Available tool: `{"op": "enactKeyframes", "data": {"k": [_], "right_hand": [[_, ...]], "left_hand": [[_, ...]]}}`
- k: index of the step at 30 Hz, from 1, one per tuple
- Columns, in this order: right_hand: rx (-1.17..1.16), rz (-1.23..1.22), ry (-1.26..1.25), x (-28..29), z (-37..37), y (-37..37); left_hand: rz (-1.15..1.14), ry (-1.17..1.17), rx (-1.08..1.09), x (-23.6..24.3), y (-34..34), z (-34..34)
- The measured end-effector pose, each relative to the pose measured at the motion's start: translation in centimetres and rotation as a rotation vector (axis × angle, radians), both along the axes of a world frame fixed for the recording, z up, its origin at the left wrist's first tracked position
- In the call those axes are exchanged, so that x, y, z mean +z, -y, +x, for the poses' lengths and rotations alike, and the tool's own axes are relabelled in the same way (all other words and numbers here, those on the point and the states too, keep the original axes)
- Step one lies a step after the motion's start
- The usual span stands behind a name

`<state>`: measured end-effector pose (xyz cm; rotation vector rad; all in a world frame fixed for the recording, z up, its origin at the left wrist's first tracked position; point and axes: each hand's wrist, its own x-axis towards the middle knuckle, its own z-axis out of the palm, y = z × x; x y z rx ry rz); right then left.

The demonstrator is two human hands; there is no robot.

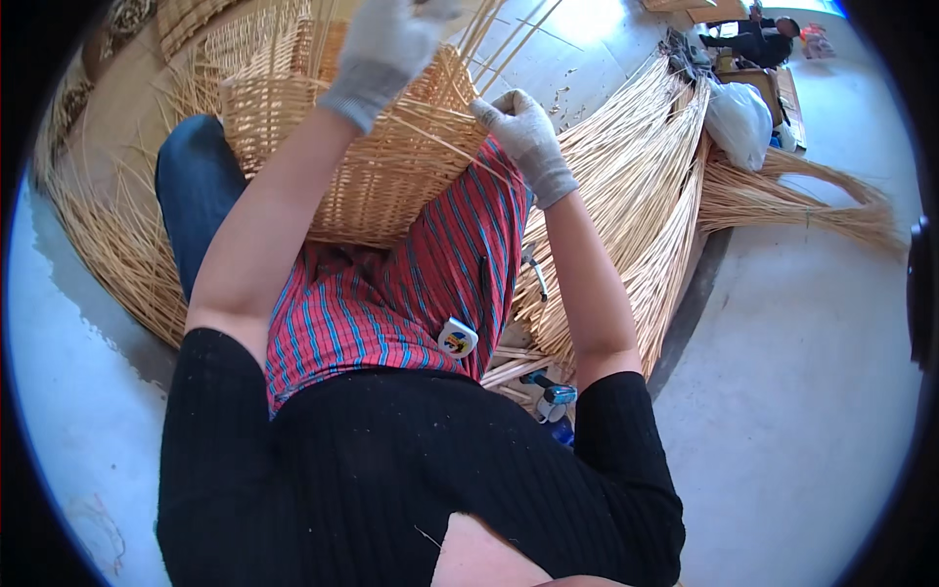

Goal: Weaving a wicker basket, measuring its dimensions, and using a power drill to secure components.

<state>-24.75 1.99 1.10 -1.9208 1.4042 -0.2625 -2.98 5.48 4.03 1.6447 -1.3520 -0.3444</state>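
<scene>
A half-woven wicker basket [364,201] rests tilted between my knees, with loose rods sticking up from its rim. My left hand [383,47], in a pale knit glove, is raised above the basket's near rim at the upper edge of the view. Its fingers are blurred and partly cut off, so I cannot tell whether they hold anything. My right hand [520,127], gloved the same way, is closed at the basket's right corner. Thumb and forefinger pinch a wicker rod there, against the rim. A red plaid apron [352,323] covers my lap.
A large fan of wicker rods [626,186] spreads over the floor on the right, with a smaller bundle [782,196] beyond it. More rods [108,254] lie at left. A white plastic bag [738,122] stands farther back, near a seated person [758,44]. A blue tool [558,393] lies by my right elbow.
</scene>
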Motion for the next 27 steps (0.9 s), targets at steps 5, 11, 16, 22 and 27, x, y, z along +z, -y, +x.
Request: {"op": "enactKeyframes", "data": {"k": [5, 11, 16, 22, 27], "right_hand": [[0.106, -0.028, -0.208, 2.1, 1.9, 0.0], [0.227, -0.363, 0.128, 3.7, 5.8, -3.7], [0.165, 0.104, 0.106, 1.5, 9.6, -4.7], [0.168, -0.046, -0.05, -0.4, 10.2, -3.7], [0.185, -0.256, -0.076, -1.9, 10.4, -3.8]], "left_hand": [[-0.129, -0.563, 0.056, -7.6, -10.7, 3.0], [0.027, -1.059, -0.046, -6.4, -11.6, 3.2], [-0.022, -0.555, -0.047, -5.1, -10.8, 3.9], [0.324, 0.32, 0.131, -2.1, -5.5, 4.5], [0.488, 0.405, 0.014, -1.3, -2.6, 3.0]]}}
